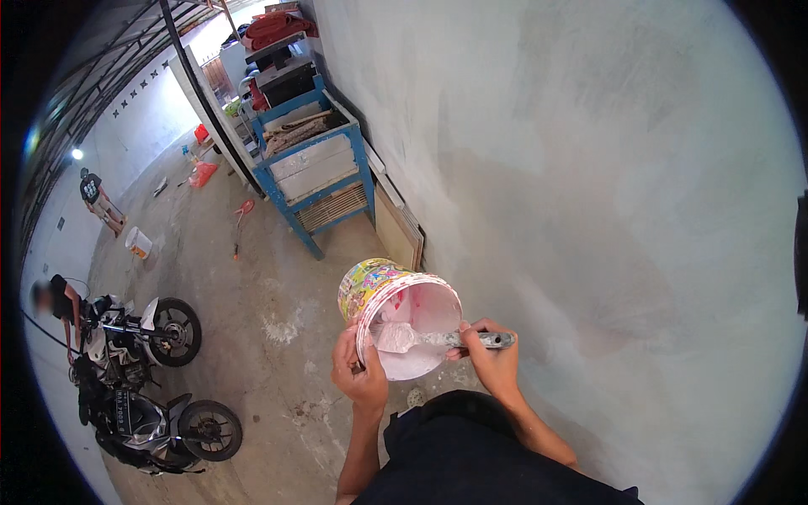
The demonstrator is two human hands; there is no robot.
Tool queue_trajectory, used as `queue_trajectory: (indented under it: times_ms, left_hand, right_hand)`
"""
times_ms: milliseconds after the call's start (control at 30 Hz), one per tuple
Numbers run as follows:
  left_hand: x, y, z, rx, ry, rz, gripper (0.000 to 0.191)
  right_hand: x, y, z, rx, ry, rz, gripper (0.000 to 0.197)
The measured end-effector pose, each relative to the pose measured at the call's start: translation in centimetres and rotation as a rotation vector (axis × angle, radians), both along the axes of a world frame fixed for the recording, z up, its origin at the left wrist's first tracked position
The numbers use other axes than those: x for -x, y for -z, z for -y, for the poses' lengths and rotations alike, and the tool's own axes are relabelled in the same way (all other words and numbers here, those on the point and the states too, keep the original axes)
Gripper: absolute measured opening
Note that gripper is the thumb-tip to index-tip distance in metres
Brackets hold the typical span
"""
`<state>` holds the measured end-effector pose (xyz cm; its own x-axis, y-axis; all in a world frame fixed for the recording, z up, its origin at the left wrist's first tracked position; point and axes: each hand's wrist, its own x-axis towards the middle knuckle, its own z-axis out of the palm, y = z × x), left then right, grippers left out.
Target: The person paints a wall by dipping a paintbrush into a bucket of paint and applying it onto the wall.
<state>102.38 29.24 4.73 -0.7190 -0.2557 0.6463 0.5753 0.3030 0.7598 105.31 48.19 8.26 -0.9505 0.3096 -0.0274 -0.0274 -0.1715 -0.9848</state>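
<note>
My left hand (360, 372) grips the rim of a plastic bucket (372, 284) with a colourful printed outside. The bucket is tilted so that its mouth faces me, and pale pink paint coats its inner wall. In my right hand (492, 353) is a paintbrush (435, 339), held by its dark, paint-smeared handle. Its paint-covered head lies across the bucket's mouth near the left rim. Whether the bristles touch the rim, I cannot tell. Beside me on the right rises a plastered wall (600, 189) with patchy grey and whitish areas.
Ahead stands a blue wooden rack (315, 164) loaded with items, with boards (398, 221) leaning behind it. Two motorcycles (126, 353) are parked at left, one person (66, 303) beside them. Farther off, another person (98, 196) stands near a white bucket (138, 243). A pink racket-shaped object (244, 207) lies on the floor.
</note>
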Motion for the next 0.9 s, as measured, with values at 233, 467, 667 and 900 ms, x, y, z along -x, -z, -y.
queue_trajectory:
  times_ms: [233,467,667,900]
  left_hand:
    - [0.0,0.5,0.8,0.000,-0.011,-0.068,0.037]
    - [0.5,1.1,0.9,-0.013,-0.014,-0.126,0.037]
    - [1.0,1.8,1.3,-0.065,-0.006,-0.127,0.038]
    - [1.4,1.7,1.7,-0.160,-0.010,-0.065,0.042]
  right_hand:
    - [0.1,0.1,-0.3,0.019,-0.006,0.083,0.029]
    - [0.0,0.0,-0.7,0.047,-0.015,0.099,0.029]
    - [-0.2,-0.3,-1.2,0.066,-0.015,0.100,0.026]
    - [-1.3,-1.2,-1.7,0.069,0.032,0.116,0.026]
